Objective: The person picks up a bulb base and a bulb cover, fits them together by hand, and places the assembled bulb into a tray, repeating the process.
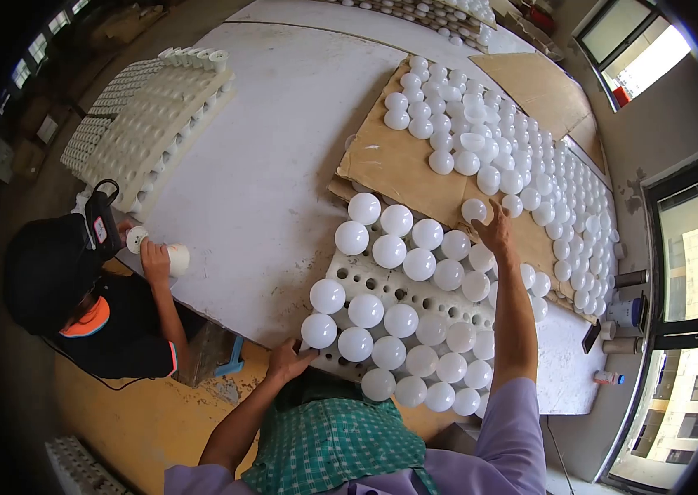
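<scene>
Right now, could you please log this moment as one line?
left hand: on foam tray edge | right hand: touching white dome | co-worker: seated left

Place: light-bulb assembly workshop (factory floor, not a home).
Stock: white globe covers (497,157) massed on cardboard (398,165).
Fixtures: perforated tray (390,285); stacked trays of bulb bases (147,115).
Bench: large white table (266,148).
Staff: co-worker (93,289) with handheld tool (103,221).
</scene>
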`<state>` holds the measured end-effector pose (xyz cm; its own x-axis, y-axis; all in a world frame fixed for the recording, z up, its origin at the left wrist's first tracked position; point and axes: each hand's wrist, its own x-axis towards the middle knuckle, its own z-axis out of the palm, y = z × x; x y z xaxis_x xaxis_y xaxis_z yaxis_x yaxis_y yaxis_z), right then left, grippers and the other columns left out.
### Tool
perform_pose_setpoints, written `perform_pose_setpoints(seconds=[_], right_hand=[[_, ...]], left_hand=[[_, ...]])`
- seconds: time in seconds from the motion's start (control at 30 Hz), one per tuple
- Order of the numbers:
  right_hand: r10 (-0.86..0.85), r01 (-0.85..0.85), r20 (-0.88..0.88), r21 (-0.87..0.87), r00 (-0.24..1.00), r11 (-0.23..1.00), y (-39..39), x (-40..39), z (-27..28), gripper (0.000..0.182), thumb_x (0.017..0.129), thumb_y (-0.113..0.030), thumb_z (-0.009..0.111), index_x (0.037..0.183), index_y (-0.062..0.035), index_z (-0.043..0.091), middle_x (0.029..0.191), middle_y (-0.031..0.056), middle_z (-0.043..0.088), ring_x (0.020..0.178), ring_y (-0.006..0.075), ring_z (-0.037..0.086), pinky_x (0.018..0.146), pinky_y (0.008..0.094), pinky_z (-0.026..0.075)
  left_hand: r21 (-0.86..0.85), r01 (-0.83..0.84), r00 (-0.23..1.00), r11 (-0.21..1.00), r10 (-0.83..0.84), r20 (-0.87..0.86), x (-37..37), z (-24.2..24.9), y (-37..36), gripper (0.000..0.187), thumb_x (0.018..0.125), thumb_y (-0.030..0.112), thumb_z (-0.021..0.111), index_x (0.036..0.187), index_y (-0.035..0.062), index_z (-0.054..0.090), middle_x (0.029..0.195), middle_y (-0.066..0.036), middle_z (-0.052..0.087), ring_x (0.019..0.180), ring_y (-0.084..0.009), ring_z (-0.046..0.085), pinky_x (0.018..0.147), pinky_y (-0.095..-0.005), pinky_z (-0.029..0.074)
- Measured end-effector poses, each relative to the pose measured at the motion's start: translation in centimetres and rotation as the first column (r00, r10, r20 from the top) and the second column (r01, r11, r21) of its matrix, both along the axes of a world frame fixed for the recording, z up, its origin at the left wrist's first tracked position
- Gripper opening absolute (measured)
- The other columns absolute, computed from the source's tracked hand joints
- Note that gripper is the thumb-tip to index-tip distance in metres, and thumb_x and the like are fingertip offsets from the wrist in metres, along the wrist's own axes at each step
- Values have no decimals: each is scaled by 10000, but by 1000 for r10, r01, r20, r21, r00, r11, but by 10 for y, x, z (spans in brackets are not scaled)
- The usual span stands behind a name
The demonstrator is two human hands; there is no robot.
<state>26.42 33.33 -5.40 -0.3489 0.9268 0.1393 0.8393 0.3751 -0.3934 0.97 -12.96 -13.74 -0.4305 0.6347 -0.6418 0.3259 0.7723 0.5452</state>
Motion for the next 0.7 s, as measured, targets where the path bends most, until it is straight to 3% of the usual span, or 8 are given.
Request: perform_pose_setpoints(seconds=[0.17, 0.3, 0.37, 0.4, 0.47, 0.53, 0.6, 0.7], right_hand=[[51, -21, 238, -128, 970, 991, 23, -24, -13, 742, 682, -297, 764, 1326, -68, 477, 1204, 231, 525, 1131, 380, 514, 941, 418, 442], [40, -27, 161, -79, 986, 996, 18, -28, 3, 669, 684, -355, 749, 1252, -76, 529, 1195, 217, 560, 1094, 358, 553, 926, 420, 451], [-2, -20, -206, -106, 978, 994, 20, -19, 1, 663, 755, -379, 726, 1292, -78, 482, 1213, 176, 552, 1061, 317, 570, 878, 400, 478], [-219, -5, -531, -389, 818, 921, 4, -20, 13, 680, 797, -369, 703, 1351, -98, 419, 1269, 112, 512, 1024, 275, 578, 838, 404, 492], [-311, -288, -806, -496, 504, 819, -44, -16, 61, 700, 807, -325, 691, 1379, -86, 366, 1242, 105, 499, 1015, 236, 580, 808, 390, 520], [-291, -464, -917, -390, 272, 795, -76, 6, 49, 699, 814, -301, 682, 1384, -81, 344, 1250, 111, 493, 1051, 226, 562, 834, 388, 519], [-257, -511, -935, -350, 245, 785, -125, 18, 53, 761, 790, -296, 713, 1395, -75, 308, 1252, 128, 487, 1076, 226, 549, 861, 397, 516], [-291, -515, -933, -360, 212, 778, -202, 18, 57, 838, 738, -286, 774, 1391, -66, 298, 1245, 152, 493, 1066, 237, 560, 844, 388, 531]], left_hand=[[120, -120, 993, 985, 118, 22, 8, -21, -5, 548, 694, 412, 729, 991, -40, 642, 949, -238, 660, 921, -349, 646, 805, -402, 490], [53, -178, 981, 983, 172, 95, 11, 0, 1, 482, 696, 428, 709, 952, 20, 686, 846, -200, 676, 833, -308, 670, 740, -394, 497], [62, -148, 985, 987, 142, 96, 8, -5, -2, 616, 704, 462, 697, 1063, -36, 647, 997, -235, 660, 961, -335, 643, 826, -368, 487], [5, -94, 992, 996, 93, 88, 6, 11, 3, 692, 701, 488, 702, 1115, -59, 614, 1059, -258, 639, 1011, -338, 627, 860, -353, 478], [28, -57, 996, 998, 55, 69, 4, -1, -3, 740, 697, 540, 699, 1143, -44, 604, 1042, -262, 641, 997, -340, 629, 854, -363, 481], [62, -24, 996, 998, 19, 84, -3, 0, -9, 726, 715, 536, 698, 1145, -40, 604, 1017, -239, 653, 940, -312, 644, 821, -357, 495], [99, 20, 995, 995, -30, 99, -11, -6, -15, 711, 733, 533, 697, 1148, -37, 604, 992, -216, 664, 883, -284, 659, 787, -350, 510], [175, -161, 907, 971, 75, 415, -22, -8, -25, 594, 810, 423, 707, 1152, -50, 600, 964, -155, 663, 822, -185, 658, 657, -283, 543]])
